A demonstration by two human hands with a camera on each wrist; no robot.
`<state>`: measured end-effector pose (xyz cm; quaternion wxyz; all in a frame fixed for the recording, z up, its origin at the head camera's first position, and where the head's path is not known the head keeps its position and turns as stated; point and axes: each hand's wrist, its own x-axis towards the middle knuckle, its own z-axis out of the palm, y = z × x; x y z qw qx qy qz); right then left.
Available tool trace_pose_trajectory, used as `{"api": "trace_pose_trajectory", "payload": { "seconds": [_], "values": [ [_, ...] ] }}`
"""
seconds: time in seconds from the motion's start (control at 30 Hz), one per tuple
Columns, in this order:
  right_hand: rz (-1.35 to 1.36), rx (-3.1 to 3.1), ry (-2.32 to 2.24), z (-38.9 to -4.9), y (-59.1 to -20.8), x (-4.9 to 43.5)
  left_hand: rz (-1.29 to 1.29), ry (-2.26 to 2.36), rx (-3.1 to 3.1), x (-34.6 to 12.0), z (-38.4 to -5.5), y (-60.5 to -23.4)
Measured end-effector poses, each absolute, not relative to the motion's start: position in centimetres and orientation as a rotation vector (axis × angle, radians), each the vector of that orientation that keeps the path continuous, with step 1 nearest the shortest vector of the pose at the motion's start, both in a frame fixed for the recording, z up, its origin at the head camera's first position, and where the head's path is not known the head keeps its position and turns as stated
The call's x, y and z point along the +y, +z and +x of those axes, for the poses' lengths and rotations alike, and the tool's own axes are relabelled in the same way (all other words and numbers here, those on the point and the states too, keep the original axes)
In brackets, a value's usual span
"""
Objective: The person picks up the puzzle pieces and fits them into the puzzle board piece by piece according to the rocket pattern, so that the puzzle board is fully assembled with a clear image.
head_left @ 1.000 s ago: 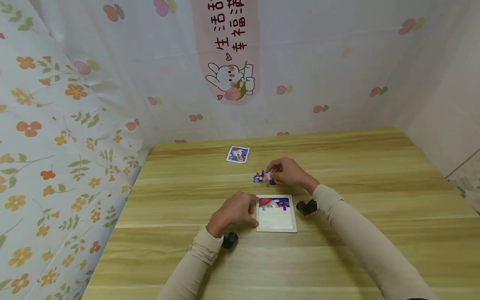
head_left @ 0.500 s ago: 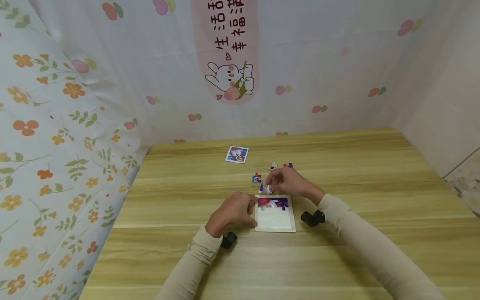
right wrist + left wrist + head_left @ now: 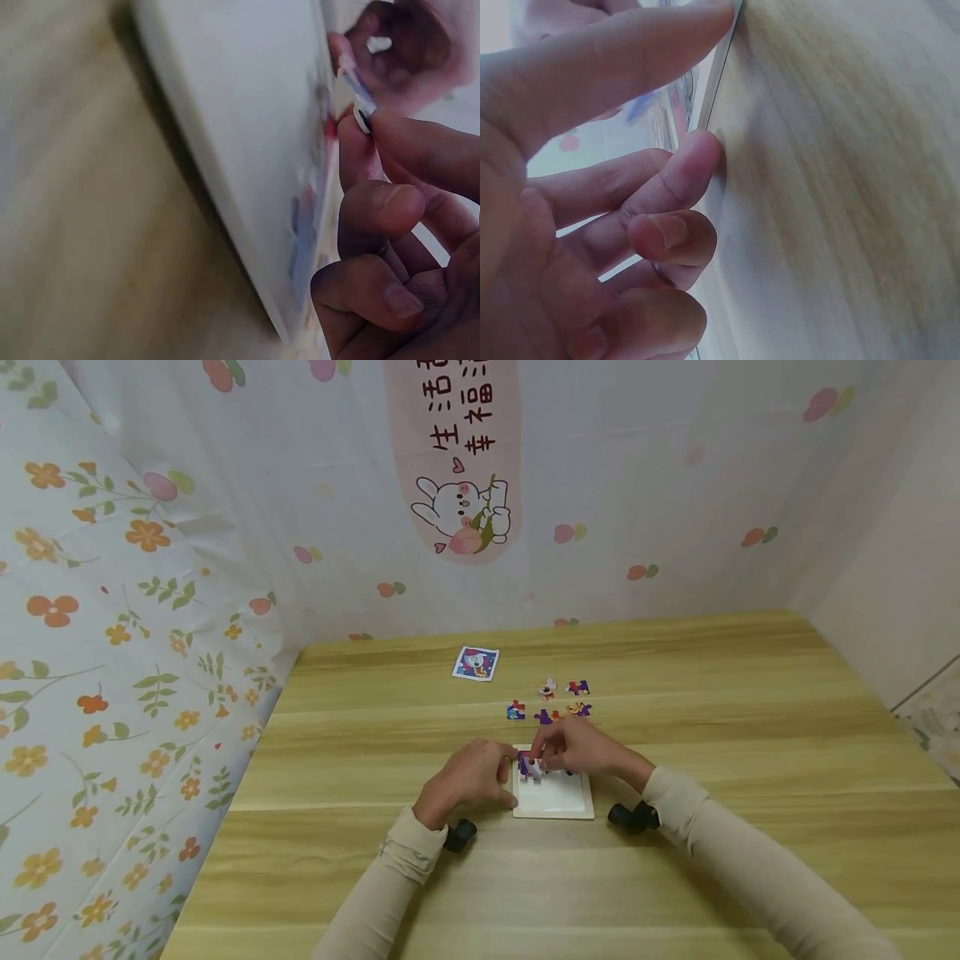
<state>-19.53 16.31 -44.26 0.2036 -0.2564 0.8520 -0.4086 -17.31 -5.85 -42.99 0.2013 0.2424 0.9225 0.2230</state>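
My right hand (image 3: 579, 745) pinches a white-and-purple jigsaw piece (image 3: 532, 767) between thumb and index finger, tilted low over the upper left of a square puzzle tray (image 3: 553, 807). Pale tray base shows below. Along the tray's top, a row of fitted pieces is partly hidden by that hand; the right wrist view shows some fitted pieces (image 3: 304, 232). My left hand (image 3: 468, 779) rests at the tray's left edge, index fingertip near the upper corner and thumb near the lower one. In the left wrist view, thumb and fingertip are right at the tray edge (image 3: 712, 82).
Several loose jigsaw pieces (image 3: 547, 690) lie behind the tray, among them a blue-and-red one (image 3: 516, 710). Farther back lies a small printed picture card (image 3: 476, 663). The wooden table (image 3: 675, 660) meets a patterned cloth (image 3: 337, 510) at the back and left.
My right hand has come from the loose pieces toward me with the jigsaw piece, and now holds it over the tray's upper left. My left hand stays at the tray's edge.
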Motion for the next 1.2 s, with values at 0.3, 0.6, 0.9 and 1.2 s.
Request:
{"api": "trace_pose_trajectory", "payload": {
  "seconds": [0.3, 0.6, 0.9, 1.2],
  "values": [
    [-0.715, 2.387, -1.139, -18.6, -44.5, 15.9, 0.698, 0.606, 2.58, -5.7, -17.5, -42.9],
    [-0.761, 2.444, -1.144, -18.3, -45.0, 15.5, 0.694, 0.603, 2.582, -5.9, -17.4, -42.9],
    [-0.921, 2.744, -0.793, -16.3, -44.5, 14.3, 0.697, 0.636, 2.573, -6.1, -17.2, -43.0],
    [-0.878, 2.819, -0.634, -15.5, -44.0, 13.5, 0.712, 0.645, 2.57, -6.0, -17.4, -43.1]
  ]
}}
